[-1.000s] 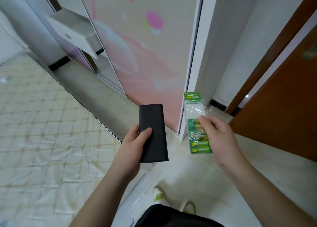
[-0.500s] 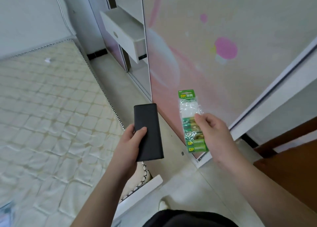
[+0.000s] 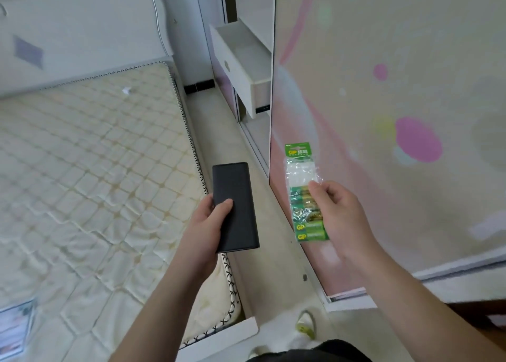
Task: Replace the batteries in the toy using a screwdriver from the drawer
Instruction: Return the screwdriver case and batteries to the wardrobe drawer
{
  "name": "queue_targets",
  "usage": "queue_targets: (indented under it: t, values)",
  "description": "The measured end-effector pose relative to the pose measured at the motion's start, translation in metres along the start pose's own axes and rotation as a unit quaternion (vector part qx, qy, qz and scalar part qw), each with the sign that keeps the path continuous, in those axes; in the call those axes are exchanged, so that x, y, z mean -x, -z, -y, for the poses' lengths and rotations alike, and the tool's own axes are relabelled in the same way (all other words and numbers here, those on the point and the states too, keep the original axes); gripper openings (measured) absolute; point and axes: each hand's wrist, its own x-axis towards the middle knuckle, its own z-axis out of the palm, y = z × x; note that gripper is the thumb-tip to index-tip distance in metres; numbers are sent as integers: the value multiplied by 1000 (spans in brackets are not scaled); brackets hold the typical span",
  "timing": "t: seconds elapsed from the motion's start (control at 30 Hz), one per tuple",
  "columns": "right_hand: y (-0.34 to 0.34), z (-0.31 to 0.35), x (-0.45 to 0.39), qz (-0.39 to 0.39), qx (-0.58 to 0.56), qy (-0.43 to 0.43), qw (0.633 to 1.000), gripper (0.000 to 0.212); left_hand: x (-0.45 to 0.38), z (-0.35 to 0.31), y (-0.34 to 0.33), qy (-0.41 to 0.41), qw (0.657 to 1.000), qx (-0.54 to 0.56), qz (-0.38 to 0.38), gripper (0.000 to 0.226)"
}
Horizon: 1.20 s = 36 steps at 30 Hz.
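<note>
- Since 1 second ago the view has swung left: the brown door is gone, and the mattress (image 3: 82, 170) and the open drawer (image 3: 241, 60) in the wardrobe now fill the frame; both hands carry the same things as before.
- Left hand (image 3: 202, 224) grips a flat black case (image 3: 235, 207), thumb across its face, fingers curled behind.
- Right hand (image 3: 336, 211) pinches a clear battery pack (image 3: 305, 194) at its side, thumb on front; it hangs just in front of the pink wardrobe door (image 3: 383, 115).
- No toy is identifiable; whether the black case holds the screwdriver cannot be told.
- Likely step: carrying supplies to a work spot. Doing it well means laying both flat on the mattress, then opening the pack without spilling cells.
- Readable: "GP" on the green header and twice on the cells; smaller print is too blurred.
</note>
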Motion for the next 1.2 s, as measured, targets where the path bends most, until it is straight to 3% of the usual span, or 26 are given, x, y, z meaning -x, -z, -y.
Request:
queue_targets:
  t: [0.33,0.57,1.2]
  values:
    - [-3,25,-75,55,5,18,998,46,-35,-30,-48,-25,998,31,-48,20]
    - [-39,53,-131,66,-44,4,997,37,-88,-64,-56,-45,997,29,-61,19]
    - [-184,132,-360,25,-48,15,998,30,-345,-209,9,-68,997,32,-30,18]
